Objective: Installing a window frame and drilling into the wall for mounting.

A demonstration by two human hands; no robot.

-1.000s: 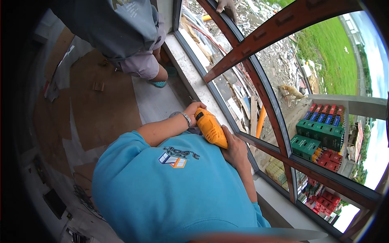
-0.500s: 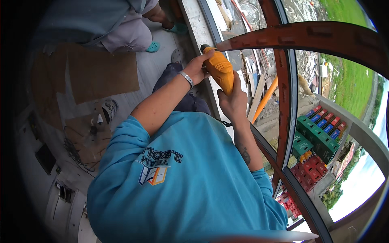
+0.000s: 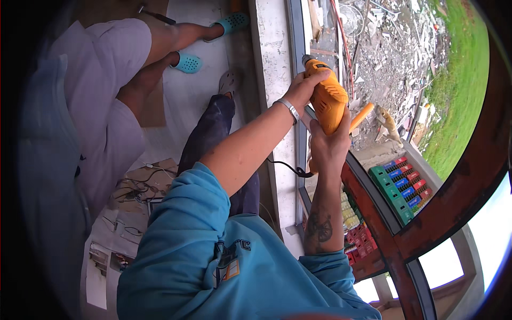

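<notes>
Windowsill (image 3: pixel 271 48), orange drill (image 3: pixel 329 101) (trigger hidden)

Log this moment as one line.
left hand: on yellow power drill, behind chuck | right hand: gripping drill's rear | nearby: another person, teal clogs

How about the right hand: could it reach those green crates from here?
Probably not: the right hand is gripping the drill, and the green crates look well out of reach, outside beyond the window frame.
</notes>
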